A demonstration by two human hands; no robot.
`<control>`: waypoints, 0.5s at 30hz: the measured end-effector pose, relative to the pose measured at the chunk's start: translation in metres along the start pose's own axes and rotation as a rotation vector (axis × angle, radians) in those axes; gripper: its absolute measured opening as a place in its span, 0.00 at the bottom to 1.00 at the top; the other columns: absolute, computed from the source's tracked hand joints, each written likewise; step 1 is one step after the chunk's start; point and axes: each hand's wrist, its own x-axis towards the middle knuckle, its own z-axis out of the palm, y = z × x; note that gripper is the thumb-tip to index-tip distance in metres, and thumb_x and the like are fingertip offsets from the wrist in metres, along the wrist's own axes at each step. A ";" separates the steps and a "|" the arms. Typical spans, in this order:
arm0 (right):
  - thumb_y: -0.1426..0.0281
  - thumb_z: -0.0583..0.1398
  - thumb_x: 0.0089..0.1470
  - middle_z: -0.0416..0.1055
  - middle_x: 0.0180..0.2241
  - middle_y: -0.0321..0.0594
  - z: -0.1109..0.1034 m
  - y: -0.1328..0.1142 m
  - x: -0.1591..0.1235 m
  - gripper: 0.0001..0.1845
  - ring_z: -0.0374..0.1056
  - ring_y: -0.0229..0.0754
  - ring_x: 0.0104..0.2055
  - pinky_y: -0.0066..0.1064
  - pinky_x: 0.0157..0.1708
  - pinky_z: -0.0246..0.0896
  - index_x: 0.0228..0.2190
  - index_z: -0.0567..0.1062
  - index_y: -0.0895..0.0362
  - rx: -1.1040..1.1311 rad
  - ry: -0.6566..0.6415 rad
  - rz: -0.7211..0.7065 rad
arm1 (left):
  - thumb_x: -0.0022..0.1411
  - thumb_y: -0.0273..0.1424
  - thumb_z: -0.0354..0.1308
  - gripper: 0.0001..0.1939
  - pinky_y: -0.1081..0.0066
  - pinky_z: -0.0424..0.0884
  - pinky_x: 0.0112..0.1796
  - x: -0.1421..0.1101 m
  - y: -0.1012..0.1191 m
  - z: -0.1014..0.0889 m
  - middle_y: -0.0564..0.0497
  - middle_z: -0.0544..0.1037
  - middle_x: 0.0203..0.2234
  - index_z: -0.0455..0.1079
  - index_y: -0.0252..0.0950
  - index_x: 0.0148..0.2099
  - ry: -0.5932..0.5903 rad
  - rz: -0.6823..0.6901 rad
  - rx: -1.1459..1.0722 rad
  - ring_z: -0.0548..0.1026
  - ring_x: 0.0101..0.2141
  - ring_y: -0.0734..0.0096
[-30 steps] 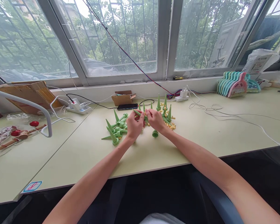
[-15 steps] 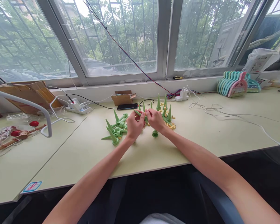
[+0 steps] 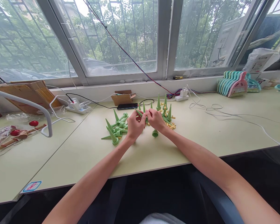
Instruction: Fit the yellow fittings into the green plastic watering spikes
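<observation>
The left hand (image 3: 135, 126) pinches a light green, pointy plastic cone (image 3: 138, 112). Its long body slants, tip pointing left, away from the right hand (image 3: 156, 119), whose fingers are together; I cannot tell on what.

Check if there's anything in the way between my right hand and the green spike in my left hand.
Nothing visible. Your right hand is right up at the base end of the green spike in your left hand; the hands hide that end itself.
</observation>
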 end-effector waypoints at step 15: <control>0.58 0.48 0.64 0.63 0.20 0.35 -0.002 -0.005 -0.003 0.22 0.53 0.37 0.23 0.30 0.26 0.44 0.21 0.60 0.54 -0.074 0.030 0.060 | 0.60 0.38 0.60 0.10 0.77 0.66 0.16 0.000 -0.003 0.002 0.55 0.72 0.25 0.66 0.37 0.36 -0.007 -0.001 -0.016 0.73 0.18 0.77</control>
